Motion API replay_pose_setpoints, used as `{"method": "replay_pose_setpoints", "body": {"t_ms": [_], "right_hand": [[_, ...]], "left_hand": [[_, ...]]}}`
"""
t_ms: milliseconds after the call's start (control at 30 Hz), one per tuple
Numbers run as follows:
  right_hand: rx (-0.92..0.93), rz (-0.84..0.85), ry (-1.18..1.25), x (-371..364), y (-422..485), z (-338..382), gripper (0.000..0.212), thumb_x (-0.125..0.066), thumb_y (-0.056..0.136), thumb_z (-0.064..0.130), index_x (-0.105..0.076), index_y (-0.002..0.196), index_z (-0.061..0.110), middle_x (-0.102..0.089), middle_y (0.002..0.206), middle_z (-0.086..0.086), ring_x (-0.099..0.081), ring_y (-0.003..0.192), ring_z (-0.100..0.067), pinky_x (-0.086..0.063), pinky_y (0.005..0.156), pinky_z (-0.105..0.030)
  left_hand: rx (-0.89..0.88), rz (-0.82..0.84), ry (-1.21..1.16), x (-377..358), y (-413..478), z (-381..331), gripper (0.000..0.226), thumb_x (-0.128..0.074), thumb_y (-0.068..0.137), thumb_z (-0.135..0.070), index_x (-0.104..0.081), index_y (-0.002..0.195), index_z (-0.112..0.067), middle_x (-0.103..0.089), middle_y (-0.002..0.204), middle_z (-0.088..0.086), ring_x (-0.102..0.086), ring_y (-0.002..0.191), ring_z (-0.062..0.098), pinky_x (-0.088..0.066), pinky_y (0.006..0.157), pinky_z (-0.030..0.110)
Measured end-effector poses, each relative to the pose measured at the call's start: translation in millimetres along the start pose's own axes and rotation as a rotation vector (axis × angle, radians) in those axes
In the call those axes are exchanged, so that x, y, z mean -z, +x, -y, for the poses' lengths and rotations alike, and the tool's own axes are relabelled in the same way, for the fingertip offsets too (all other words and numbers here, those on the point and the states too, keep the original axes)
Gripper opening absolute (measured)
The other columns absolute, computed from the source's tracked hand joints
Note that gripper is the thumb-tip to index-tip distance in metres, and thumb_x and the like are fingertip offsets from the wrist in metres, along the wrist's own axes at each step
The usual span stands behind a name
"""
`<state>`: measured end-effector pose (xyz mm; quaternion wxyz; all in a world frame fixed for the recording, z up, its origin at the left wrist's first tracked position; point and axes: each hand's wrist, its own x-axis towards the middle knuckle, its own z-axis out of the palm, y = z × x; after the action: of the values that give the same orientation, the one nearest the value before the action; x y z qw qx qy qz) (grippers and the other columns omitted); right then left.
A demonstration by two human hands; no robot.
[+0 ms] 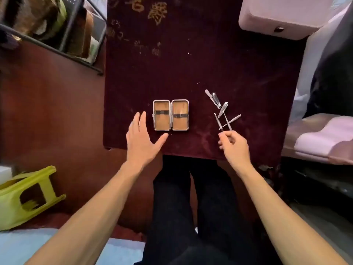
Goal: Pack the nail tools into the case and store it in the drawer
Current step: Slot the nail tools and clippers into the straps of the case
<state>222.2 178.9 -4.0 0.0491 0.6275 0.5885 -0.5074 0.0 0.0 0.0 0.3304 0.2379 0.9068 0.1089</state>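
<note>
- The case [170, 115] lies open and flat on the dark red cloth [191, 64] covering the table, near the table's 6 o'clock edge. Both tan halves face up, side by side, each crossed by a dark strap. No tool is in either half.
- The left hand [142, 142] is at 7 o'clock from the case, just beside it. The palm faces down, the fingers are straight and spread, and the thumb points toward the case's near edge. It holds nothing; I cannot tell whether it touches the cloth.
- The right hand [234, 145] is at 4 o'clock from the case, well apart from it. Its thumb and forefinger are curled together, pinching the near end of one thin pick [228, 122].
- The other thin tools [232, 120] lie crossed over one another on the cloth just beyond the right fingertips, at 3 o'clock from the case.
- Two clippers [214, 98] lie at 12 o'clock from that pile, close together and slanted.
- A pale pink box [275, 16] sits on the table's far corner, at 1 o'clock.
- Gold characters [156, 14] mark the cloth at 12 o'clock.
- A yellow-green stool [24, 197] lies tipped on the floor at 8 o'clock.
- A wire rack [57, 25] stands at 10 o'clock.
- The person's legs [181, 207], in dark trousers, reach under the table's near edge.
</note>
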Motion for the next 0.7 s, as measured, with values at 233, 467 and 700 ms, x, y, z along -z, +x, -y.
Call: {"method": "replay_pose_setpoints", "body": {"t_ms": [233, 467, 700], "right_hand": [[0.134, -0.105, 0.074, -24.1, 33.5, -8.2, 0.011, -0.071, 0.099, 0.027, -0.069, 0.096, 0.037, -0.070, 0.080, 0.009, -0.065, 0.066, 0.003, -0.050, 0.065, -0.011], [0.186, -0.161, 0.107, -34.5, 38.2, -21.4, 0.018, -0.073, 0.098, 0.021, -0.068, 0.094, 0.039, -0.061, 0.068, 0.011, -0.055, 0.053, 0.005, -0.043, 0.055, -0.005], [0.237, -0.214, 0.081, -34.4, 47.3, -33.1, 0.010, -0.072, 0.099, 0.033, -0.065, 0.094, 0.039, -0.067, 0.073, 0.008, -0.058, 0.053, -0.004, -0.046, 0.055, -0.010]], "left_hand": [[-0.310, -0.092, 0.244, -30.8, 51.1, 20.0, 0.114, -0.054, 0.080, -0.083, -0.013, 0.166, -0.020, -0.009, 0.172, 0.017, -0.017, 0.159, 0.034, -0.020, 0.126, 0.055], [-0.272, -0.195, 0.149, -55.5, 52.4, 11.1, 0.129, -0.062, 0.075, -0.087, -0.009, 0.165, -0.011, -0.012, 0.174, 0.007, -0.009, 0.162, 0.024, -0.006, 0.131, 0.050], [-0.270, -0.253, 0.196, -70.7, 55.5, 3.3, 0.130, -0.055, 0.076, -0.090, -0.010, 0.165, -0.006, -0.013, 0.174, 0.009, -0.012, 0.162, 0.022, -0.008, 0.131, 0.049]]}}
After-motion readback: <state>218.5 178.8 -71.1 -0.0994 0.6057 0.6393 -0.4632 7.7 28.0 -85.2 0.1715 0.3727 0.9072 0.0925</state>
